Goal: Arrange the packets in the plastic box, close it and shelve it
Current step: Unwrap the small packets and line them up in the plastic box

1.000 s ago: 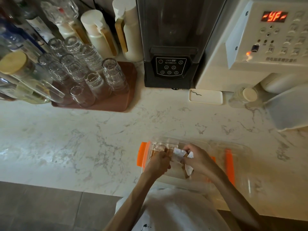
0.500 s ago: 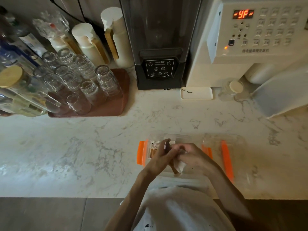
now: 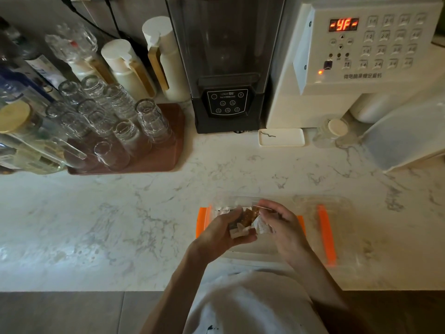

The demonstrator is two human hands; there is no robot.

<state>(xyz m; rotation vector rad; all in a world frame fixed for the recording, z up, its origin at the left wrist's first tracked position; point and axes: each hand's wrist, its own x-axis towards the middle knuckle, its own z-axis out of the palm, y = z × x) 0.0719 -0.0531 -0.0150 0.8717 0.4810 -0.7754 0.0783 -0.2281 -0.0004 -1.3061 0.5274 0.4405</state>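
While the brown-and-white packets (image 3: 245, 219) sit bunched just above the plastic box (image 3: 250, 257), the left hand (image 3: 216, 233) curls round them from the box's left side and the right hand (image 3: 281, 227) pinches their white edges from its right; the box rests open on the marble counter (image 3: 120, 225); a clear lid (image 3: 337, 227) with an orange clip lies just right of the box; beyond the box stand a black blender (image 3: 226, 68) and a white machine (image 3: 361, 56); beyond and well left, a brown tray (image 3: 168, 155) of glasses.
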